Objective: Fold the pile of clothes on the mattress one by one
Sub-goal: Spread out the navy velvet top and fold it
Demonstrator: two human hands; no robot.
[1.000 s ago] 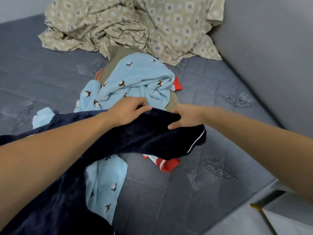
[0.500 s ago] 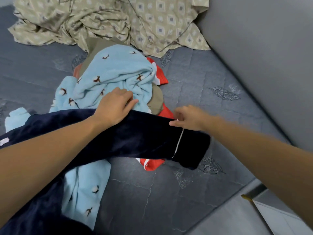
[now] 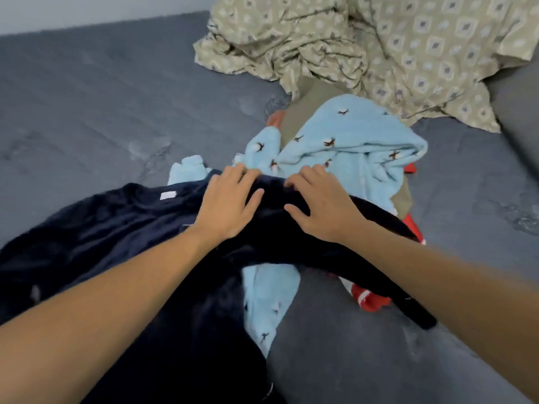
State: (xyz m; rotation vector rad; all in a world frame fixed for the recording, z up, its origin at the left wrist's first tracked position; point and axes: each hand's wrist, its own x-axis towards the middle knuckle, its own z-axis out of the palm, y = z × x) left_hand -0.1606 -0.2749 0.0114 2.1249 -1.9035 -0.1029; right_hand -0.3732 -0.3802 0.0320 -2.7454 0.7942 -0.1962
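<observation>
- Grey quilted mattress (image 3: 116, 91) under everything, with a grey wall at the right edge.
- Lying across the near side of the pile: a navy fleece top (image 3: 96, 228), neck label up, body spread to the left, one sleeve trailing right and down over the mattress.
- Probably soft, plush and light; limp rather than stiff, likely to slump and drag its neighbours when lifted. Best taken at the shoulder seams or sleeve ends, judging from the lie.
- Left hand (image 3: 230, 205) flat on the navy cloth, fingers spread, palm down; pressing, not pinching.
- Right hand (image 3: 320, 208) just beside it, also flat and spread on the same dark fabric, no closed grip visible.
- Directly beneath both palms, then: the top's upper edge, near where sleeve meets body.
- Underneath and beyond: a light blue printed fleece garment (image 3: 350, 141), an olive piece (image 3: 309, 106), a red striped piece (image 3: 369, 301) poking out lower right.
- Farther back, touching the pile: a crumpled beige patterned sheet (image 3: 379, 45).
</observation>
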